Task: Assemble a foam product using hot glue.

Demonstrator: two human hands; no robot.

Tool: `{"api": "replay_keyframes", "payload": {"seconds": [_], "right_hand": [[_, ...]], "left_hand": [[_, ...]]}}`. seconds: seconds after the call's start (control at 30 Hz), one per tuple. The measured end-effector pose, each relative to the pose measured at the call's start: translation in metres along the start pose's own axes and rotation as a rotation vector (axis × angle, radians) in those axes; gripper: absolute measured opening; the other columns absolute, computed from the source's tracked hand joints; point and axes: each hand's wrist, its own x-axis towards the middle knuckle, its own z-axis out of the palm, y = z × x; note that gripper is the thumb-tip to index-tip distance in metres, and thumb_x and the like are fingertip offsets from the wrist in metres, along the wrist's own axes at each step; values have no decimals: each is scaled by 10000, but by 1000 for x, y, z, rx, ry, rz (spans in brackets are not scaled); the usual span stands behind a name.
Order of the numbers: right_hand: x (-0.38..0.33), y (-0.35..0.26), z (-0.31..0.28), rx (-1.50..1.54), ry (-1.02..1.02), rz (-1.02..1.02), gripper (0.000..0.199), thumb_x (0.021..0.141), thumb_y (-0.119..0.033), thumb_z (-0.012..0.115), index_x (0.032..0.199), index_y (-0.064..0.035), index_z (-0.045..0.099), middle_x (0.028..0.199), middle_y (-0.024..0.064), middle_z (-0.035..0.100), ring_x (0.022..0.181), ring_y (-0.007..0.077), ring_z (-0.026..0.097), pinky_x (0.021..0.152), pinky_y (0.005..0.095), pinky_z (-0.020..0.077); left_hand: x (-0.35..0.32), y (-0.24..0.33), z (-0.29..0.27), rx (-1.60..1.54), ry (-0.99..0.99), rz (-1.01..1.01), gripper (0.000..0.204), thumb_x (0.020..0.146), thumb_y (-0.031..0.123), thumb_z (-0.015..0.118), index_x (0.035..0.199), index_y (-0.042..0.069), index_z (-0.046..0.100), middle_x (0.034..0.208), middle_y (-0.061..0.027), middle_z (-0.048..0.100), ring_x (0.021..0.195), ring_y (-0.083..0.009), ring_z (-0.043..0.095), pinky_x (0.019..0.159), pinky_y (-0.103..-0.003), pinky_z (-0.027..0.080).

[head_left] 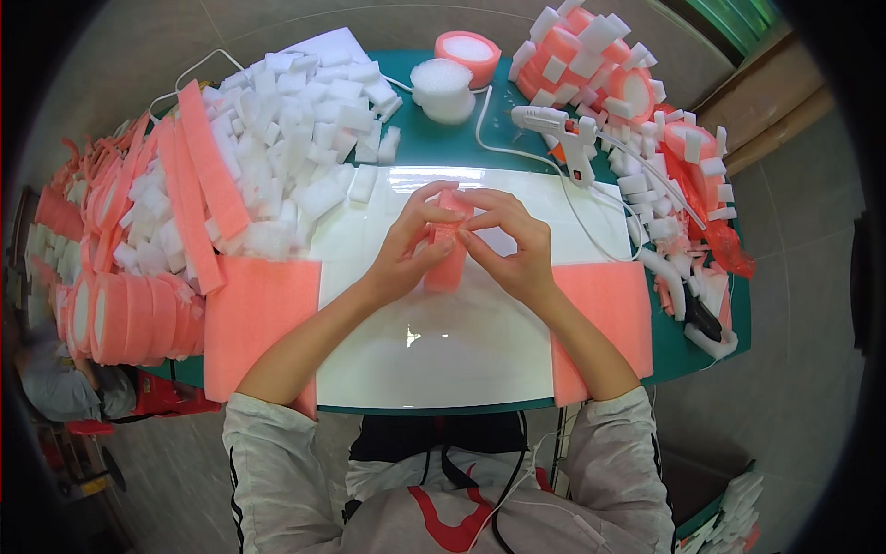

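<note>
Over the white glossy board in the middle, my left hand (413, 240) is closed around a small pink foam strip (445, 270). The strip stands up between my hands, its lower end toward me. My right hand (513, 242) is closed too, with thumb and fingertips pinching at the strip's right edge and upper end. My fingers hide much of the strip's upper part. The white board (415, 360) lies beneath both hands. Beyond the right hand rests a white glue gun (568, 138) with its cord looping down onto the board.
White foam blocks (277, 120) are heaped at left, with long pink strips (208, 162) on them. Pink-wrapped foam rounds (129, 317) stand at the left edge. Flat pink sheets (263, 323) flank the board. A white foam round (443, 90) and block-studded pink pieces (586, 55) sit at the back.
</note>
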Motion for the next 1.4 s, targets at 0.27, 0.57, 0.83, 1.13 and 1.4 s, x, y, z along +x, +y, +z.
{"api": "replay_keyframes", "payload": {"seconds": [0.27,0.57,0.83,1.13,1.4], "right_hand": [[-1,3,3,107,28,82,125,688,-38,661,805,-50,617,1014,84,622,997,247,558,834,329,440],[0,9,2,200,2,143,115,701,-50,666,809,-38,629,1023,93,619,1015,250,551,843,331,439],[1,11,-1,260,-56,110,118,696,-68,670,798,-39,619,1058,103,603,1044,251,534,872,345,424],[-2,9,3,376,-63,204,104,699,-79,664,779,-45,606,1104,106,582,1089,247,490,906,349,381],[-1,12,0,321,-76,163,90,708,-80,676,755,-45,608,1097,97,587,1067,246,500,883,350,396]], "left_hand": [[1,6,1,-91,39,-98,208,836,131,499,1041,104,522,1314,-79,293,1150,-191,394,892,-337,398],[1,7,0,-130,69,-163,215,824,115,511,1036,107,545,1316,-68,304,1166,-175,381,907,-328,373],[1,8,1,-68,58,-147,207,819,111,527,1025,90,546,1308,-73,311,1156,-184,393,898,-331,383],[0,9,0,-93,53,-149,214,816,118,541,1026,84,557,1308,-73,308,1160,-188,393,909,-334,390],[1,9,-1,-103,45,-154,219,818,116,539,1033,83,562,1305,-78,309,1170,-198,384,915,-337,390]]}}
